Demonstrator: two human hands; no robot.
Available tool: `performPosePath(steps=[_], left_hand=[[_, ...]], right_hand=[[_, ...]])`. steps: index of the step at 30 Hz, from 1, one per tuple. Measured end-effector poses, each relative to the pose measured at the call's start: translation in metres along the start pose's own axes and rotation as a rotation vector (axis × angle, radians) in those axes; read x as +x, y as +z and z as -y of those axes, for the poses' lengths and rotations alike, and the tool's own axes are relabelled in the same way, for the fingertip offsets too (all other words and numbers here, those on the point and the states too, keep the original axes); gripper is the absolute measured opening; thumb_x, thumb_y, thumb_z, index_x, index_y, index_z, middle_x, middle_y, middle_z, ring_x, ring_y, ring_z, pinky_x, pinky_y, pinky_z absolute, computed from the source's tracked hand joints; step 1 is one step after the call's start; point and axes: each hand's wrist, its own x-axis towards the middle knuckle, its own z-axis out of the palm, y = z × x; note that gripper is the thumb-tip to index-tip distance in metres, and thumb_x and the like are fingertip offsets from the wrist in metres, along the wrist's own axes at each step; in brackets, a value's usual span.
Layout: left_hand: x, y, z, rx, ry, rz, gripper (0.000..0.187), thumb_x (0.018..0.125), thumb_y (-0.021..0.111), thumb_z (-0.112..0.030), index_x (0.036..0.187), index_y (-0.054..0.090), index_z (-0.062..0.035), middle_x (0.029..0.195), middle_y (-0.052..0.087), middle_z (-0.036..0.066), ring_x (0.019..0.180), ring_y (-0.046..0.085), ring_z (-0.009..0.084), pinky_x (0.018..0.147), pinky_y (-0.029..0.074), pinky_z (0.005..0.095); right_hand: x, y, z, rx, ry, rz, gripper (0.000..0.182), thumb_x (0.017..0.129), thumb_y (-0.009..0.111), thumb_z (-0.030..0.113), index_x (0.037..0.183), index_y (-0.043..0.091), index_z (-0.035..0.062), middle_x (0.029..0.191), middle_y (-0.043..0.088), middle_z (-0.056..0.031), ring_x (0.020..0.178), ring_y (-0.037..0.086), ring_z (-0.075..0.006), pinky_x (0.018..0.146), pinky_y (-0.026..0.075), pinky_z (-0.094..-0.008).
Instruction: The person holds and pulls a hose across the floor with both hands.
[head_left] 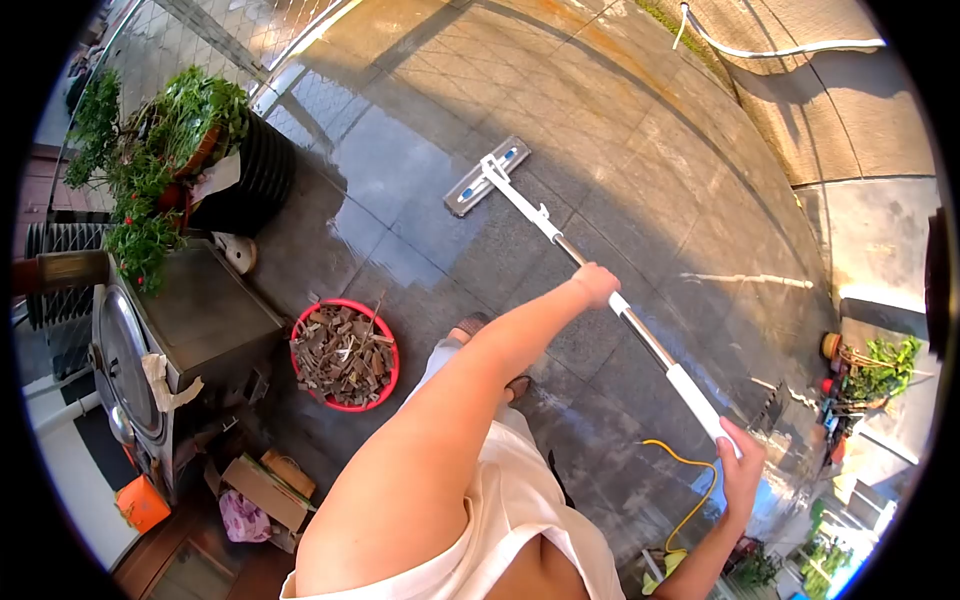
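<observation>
A flat mop with a white and metal pole (645, 335) slants across the view. Its grey rectangular head (487, 177), with blue parts on top, lies on the wet tiled floor (390, 200). My left hand (597, 285) is closed around the metal middle of the pole, with that arm stretched out in front of me. Closer to my body, my right hand (741, 462) grips the white upper end of the handle. Both hands are on the same mop, and the pad under its head is mostly hidden.
Beside my feet stands a red basin (397, 365) full of wood pieces. Potted plants (150, 170) and a metal stove-like unit (200, 310) line the left, with cardboard boxes (265, 490) below. A yellow hose (712, 490) lies right; a white hose (790, 50) runs along the far wall.
</observation>
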Motion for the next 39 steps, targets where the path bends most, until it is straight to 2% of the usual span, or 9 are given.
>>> performPosePath(steps=[7,12,16,21,27,32,35,37,39], left_hand=[[-0.131,-0.104,0.190,-0.216,-0.602,-0.292,0.061,0.077,0.071,-0.034,0.130,0.049,-0.0139,0.120,0.058,0.014,0.114,0.055,0.0309,0.094,0.047,0.0413],[-0.275,-0.054,0.238,-0.283,-0.775,-0.360,0.064,0.081,0.067,-0.034,0.137,0.043,-0.0121,0.122,0.058,0.017,0.112,0.057,0.0325,0.092,0.046,0.0421],[-0.365,-0.002,0.227,-0.365,-0.978,-0.254,0.062,0.081,0.067,-0.032,0.135,0.045,-0.0094,0.117,0.061,0.017,0.110,0.058,0.0325,0.092,0.046,0.0421],[-0.382,0.058,0.212,-0.389,-1.018,-0.288,0.071,0.080,0.069,-0.033,0.140,0.038,-0.0099,0.105,0.066,0.015,0.096,0.064,0.0329,0.086,0.049,0.0412],[-0.281,0.012,0.157,-0.291,-0.778,-0.451,0.091,0.078,0.071,-0.021,0.149,0.016,-0.0135,0.140,0.039,0.022,0.123,0.045,0.0391,0.099,0.042,0.0434],[-0.189,0.007,0.087,0.044,-0.413,-0.475,0.091,0.073,0.073,-0.018,0.148,0.020,-0.0129,0.140,0.039,0.019,0.129,0.038,0.0375,0.103,0.038,0.0438],[-0.138,0.055,0.052,0.048,-0.212,-0.260,0.083,0.071,0.073,-0.015,0.142,0.032,-0.0136,0.135,0.046,0.014,0.128,0.041,0.0343,0.101,0.039,0.0464],[-0.115,0.067,-0.012,0.121,-0.089,0.031,0.035,0.071,0.069,-0.011,0.106,0.066,-0.0154,0.114,0.062,0.006,0.120,0.049,0.0277,0.098,0.040,0.0433],[-0.104,0.108,-0.071,0.064,0.161,0.126,0.021,0.071,0.063,-0.010,0.089,0.070,-0.0162,0.088,0.068,0.006,0.093,0.063,0.0253,0.088,0.044,0.0402]], right_hand=[[0.203,0.216,0.126,0.031,-0.301,0.091,0.031,0.086,0.063,0.029,0.112,0.068,0.0132,0.100,0.067,-0.0171,0.095,0.065,-0.0345,0.079,0.051,-0.0391],[0.279,0.385,0.271,-0.023,-0.352,0.132,0.035,0.086,0.063,0.033,0.117,0.065,0.0182,0.096,0.069,-0.0158,0.090,0.066,-0.0354,0.079,0.051,-0.0450],[0.265,0.418,0.336,-0.025,-0.467,0.148,0.028,0.088,0.060,0.030,0.106,0.066,0.0104,0.088,0.069,-0.0175,0.086,0.067,-0.0355,0.074,0.052,-0.0466],[0.238,0.383,0.280,-0.167,-0.500,0.181,0.033,0.090,0.058,0.030,0.115,0.062,0.0103,0.083,0.069,-0.0171,0.079,0.067,-0.0359,0.069,0.051,-0.0464],[0.146,0.276,0.146,-0.178,-0.374,0.183,0.035,0.089,0.059,0.031,0.120,0.062,0.0162,0.077,0.067,-0.0154,0.070,0.065,-0.0337,0.060,0.050,-0.0454],[0.036,0.162,0.051,-0.134,-0.245,0.015,0.030,0.087,0.063,0.027,0.115,0.067,0.0172,0.073,0.065,-0.0115,0.064,0.062,-0.0296,0.057,0.048,-0.0398],[-0.044,0.108,-0.007,-0.079,-0.128,-0.080,0.028,0.084,0.066,0.023,0.111,0.069,0.0168,0.068,0.062,-0.0085,0.058,0.059,-0.0262,0.053,0.046,-0.0364],[-0.102,0.079,-0.040,-0.082,-0.070,-0.169,0.026,0.082,0.068,0.018,0.107,0.070,0.0145,0.067,0.060,-0.0087,0.055,0.056,-0.0253,0.051,0.043,-0.0348],[-0.161,0.052,-0.075,-0.024,0.153,-0.193,0.022,0.082,0.068,0.019,0.104,0.072,0.0159,0.063,0.058,-0.0068,0.052,0.055,-0.0233,0.049,0.041,-0.0349]])
